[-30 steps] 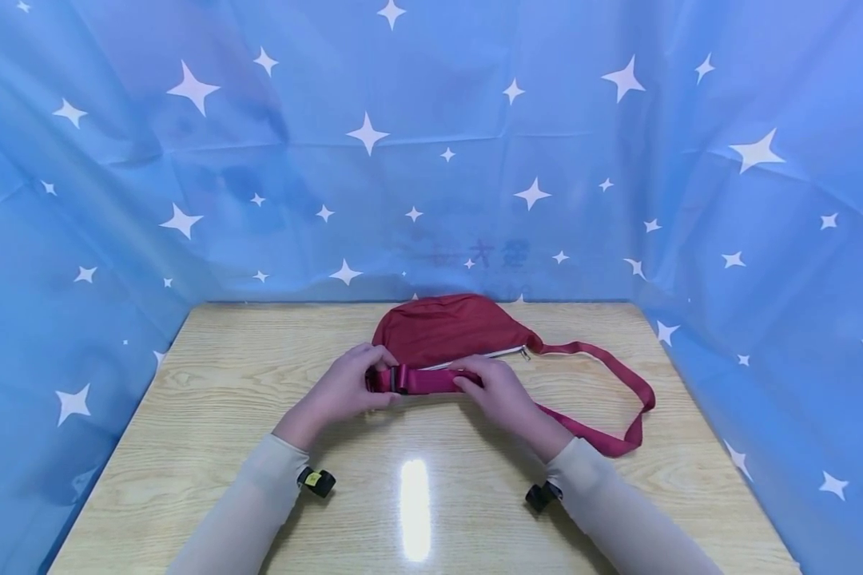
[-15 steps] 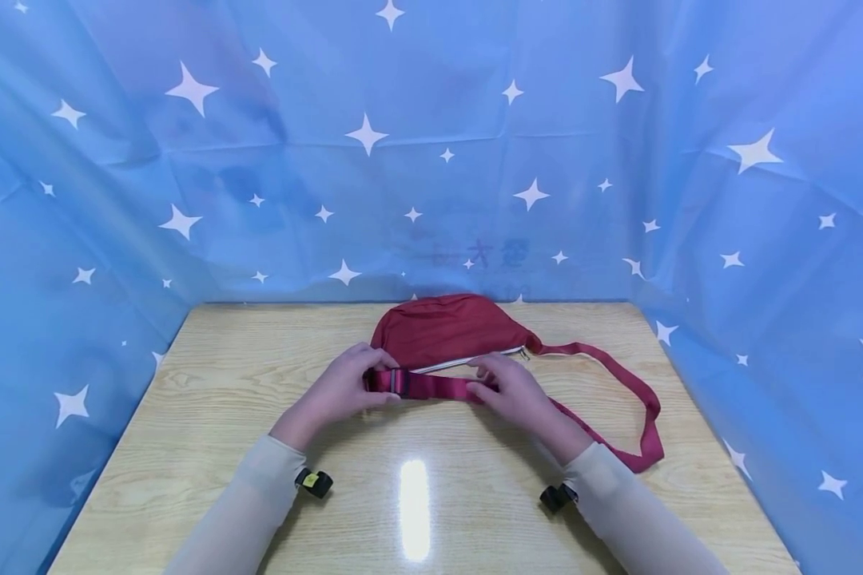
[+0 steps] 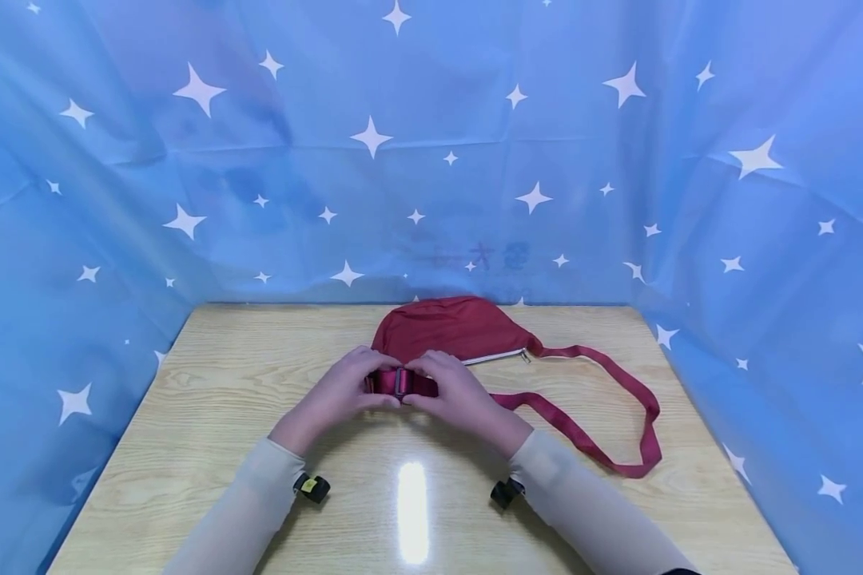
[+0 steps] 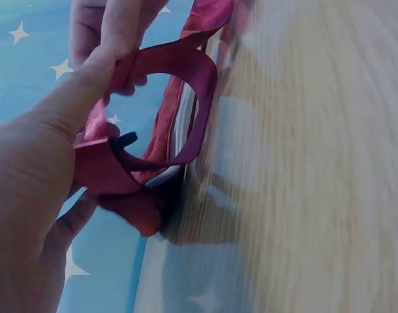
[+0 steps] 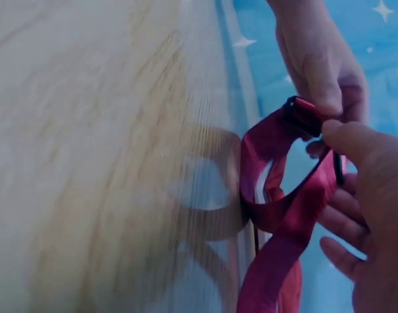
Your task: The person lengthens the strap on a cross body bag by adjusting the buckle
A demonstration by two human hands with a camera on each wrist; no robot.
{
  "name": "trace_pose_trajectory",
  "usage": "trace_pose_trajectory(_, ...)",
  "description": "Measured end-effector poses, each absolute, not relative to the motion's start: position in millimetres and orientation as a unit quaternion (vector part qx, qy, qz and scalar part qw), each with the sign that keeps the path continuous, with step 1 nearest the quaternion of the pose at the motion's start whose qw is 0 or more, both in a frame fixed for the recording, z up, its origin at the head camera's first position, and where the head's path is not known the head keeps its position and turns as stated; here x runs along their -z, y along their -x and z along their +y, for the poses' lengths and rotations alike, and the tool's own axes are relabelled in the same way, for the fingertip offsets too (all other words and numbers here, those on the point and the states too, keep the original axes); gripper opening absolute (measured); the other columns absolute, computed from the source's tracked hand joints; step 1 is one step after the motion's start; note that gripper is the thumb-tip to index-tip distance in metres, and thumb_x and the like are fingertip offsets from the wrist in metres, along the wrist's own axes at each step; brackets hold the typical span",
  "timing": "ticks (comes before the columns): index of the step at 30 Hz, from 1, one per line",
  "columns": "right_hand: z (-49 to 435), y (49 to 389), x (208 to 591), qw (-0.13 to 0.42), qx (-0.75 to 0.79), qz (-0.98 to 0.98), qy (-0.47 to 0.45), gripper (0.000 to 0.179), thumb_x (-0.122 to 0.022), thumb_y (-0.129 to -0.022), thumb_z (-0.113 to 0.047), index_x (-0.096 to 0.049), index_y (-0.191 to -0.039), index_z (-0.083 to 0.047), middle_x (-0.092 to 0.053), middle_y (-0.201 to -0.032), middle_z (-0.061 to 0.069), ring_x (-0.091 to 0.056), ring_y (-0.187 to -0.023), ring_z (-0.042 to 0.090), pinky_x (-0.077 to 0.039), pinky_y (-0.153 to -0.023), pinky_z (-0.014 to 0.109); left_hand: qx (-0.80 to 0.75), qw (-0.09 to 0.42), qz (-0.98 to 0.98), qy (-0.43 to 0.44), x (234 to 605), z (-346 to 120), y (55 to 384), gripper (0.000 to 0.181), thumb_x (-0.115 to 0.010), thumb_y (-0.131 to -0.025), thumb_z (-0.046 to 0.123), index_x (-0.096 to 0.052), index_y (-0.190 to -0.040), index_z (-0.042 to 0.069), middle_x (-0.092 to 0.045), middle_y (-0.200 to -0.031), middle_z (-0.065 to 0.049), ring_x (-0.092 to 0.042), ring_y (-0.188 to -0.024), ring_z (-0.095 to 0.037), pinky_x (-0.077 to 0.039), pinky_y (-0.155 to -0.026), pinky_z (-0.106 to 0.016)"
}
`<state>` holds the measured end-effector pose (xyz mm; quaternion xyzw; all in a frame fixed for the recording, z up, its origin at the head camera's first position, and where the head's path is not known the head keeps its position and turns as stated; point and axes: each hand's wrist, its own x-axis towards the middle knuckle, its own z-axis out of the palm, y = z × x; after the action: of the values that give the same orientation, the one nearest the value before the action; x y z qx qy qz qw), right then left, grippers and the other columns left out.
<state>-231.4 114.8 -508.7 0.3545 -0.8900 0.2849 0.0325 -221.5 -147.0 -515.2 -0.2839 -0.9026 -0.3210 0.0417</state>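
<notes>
A dark red waist bag (image 3: 446, 327) lies near the back of the table, its silver zipper (image 3: 495, 357) facing front. Along its front edge, my left hand (image 3: 338, 393) pinches the red webbing strap (image 3: 383, 382) just left of a dark strap slider (image 3: 399, 382). My right hand (image 3: 460, 395) is right beside it, thumb and fingers pinching the strap at the slider's right side. Between the hands and the bag the strap bends into a loop, seen in the left wrist view as a curved band (image 4: 205, 85). In the right wrist view both thumbs meet close to the slider (image 5: 302, 117).
The rest of the strap (image 3: 650, 407) curves in a wide loop on the right of the wooden table (image 3: 259, 335). Blue star-printed cloth (image 3: 431, 160) hangs at the back and both sides. A bright light reflection (image 3: 413, 511) shows on the tabletop in front.
My right hand slid a little to the right along the strap, then came left to the slider beside my left hand. The left hand stayed put. The loose strap on the right shifted slightly.
</notes>
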Motion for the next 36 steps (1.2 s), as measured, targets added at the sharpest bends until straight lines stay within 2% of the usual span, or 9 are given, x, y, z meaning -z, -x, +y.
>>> trace_pose_trajectory(4,115,233,508,0.031,-0.298,-0.887,-0.351,0.046,-0.091,-0.095,-0.029,-0.068,-0.132,-0.014,-0.063,-0.121,0.000,-0.058,-0.110,0.015,-0.057,-0.094,0.038,0.238,0.057,-0.929,0.278,516,-153,221,0.066,-0.102,-0.082,0.035,-0.070,-0.135,0.015,-0.069,-0.128,0.002,-0.061,-0.122,-0.022,-0.050,-0.108,-0.046)
trace_pose_trajectory(7,116,234,507,0.040,-0.291,-0.887,-0.357,0.047,-0.092,-0.093,-0.027,-0.066,-0.129,-0.014,-0.060,-0.120,-0.001,-0.055,-0.112,0.015,-0.056,-0.094,0.037,0.188,0.079,-0.939,0.278,517,-156,220,0.061,-0.101,-0.082,0.031,-0.071,-0.131,0.014,-0.070,-0.125,0.000,-0.063,-0.120,-0.024,-0.049,-0.107,-0.046)
trace_pose_trajectory(10,116,233,504,0.047,-0.281,-0.889,-0.358,0.046,-0.092,-0.092,-0.025,-0.064,-0.127,-0.015,-0.059,-0.118,-0.003,-0.054,-0.111,0.015,-0.055,-0.094,0.038,0.193,0.096,-0.936,0.277,518,-159,220,0.059,-0.099,-0.085,0.031,-0.073,-0.134,0.014,-0.072,-0.123,0.000,-0.064,-0.119,-0.024,-0.049,-0.104,-0.046)
trace_pose_trajectory(15,121,234,497,0.036,-0.290,-0.892,-0.345,0.045,-0.089,-0.093,-0.025,-0.061,-0.127,-0.015,-0.061,-0.115,-0.003,-0.058,-0.093,0.014,-0.055,-0.079,0.035,0.260,0.106,-0.920,0.272,519,-172,223,0.059,-0.099,-0.086,0.029,-0.074,-0.139,0.016,-0.074,-0.123,0.002,-0.065,-0.121,-0.024,-0.050,-0.107,-0.050)
trace_pose_trajectory(19,132,237,496,0.015,-0.313,-0.894,-0.320,0.046,-0.089,-0.094,-0.020,-0.060,-0.130,-0.017,-0.066,-0.109,-0.006,-0.058,-0.082,0.014,-0.052,-0.070,0.034,0.299,0.091,-0.913,0.262,518,-188,227,0.060,-0.097,-0.088,0.023,-0.074,-0.142,0.015,-0.075,-0.128,0.000,-0.065,-0.125,-0.026,-0.050,-0.112,-0.053)
trace_pose_trajectory(25,142,241,500,0.000,-0.284,-0.903,-0.321,0.047,-0.092,-0.092,-0.022,-0.062,-0.128,-0.019,-0.072,-0.107,-0.007,-0.065,-0.086,0.011,-0.058,-0.076,0.036,0.309,0.063,-0.912,0.261,515,-212,235,0.058,-0.096,-0.089,0.014,-0.075,-0.143,0.015,-0.073,-0.136,-0.004,-0.063,-0.131,-0.029,-0.050,-0.114,-0.056)
trace_pose_trajectory(36,127,242,519,-0.035,-0.180,-0.931,-0.317,0.040,-0.090,-0.091,-0.034,-0.066,-0.118,-0.018,-0.064,-0.094,-0.008,-0.057,-0.077,0.011,-0.048,-0.066,0.033,0.244,0.009,-0.923,0.297,526,-219,240,0.056,-0.097,-0.089,0.024,-0.076,-0.140,0.014,-0.067,-0.142,-0.009,-0.057,-0.138,-0.035,-0.046,-0.117,-0.056)
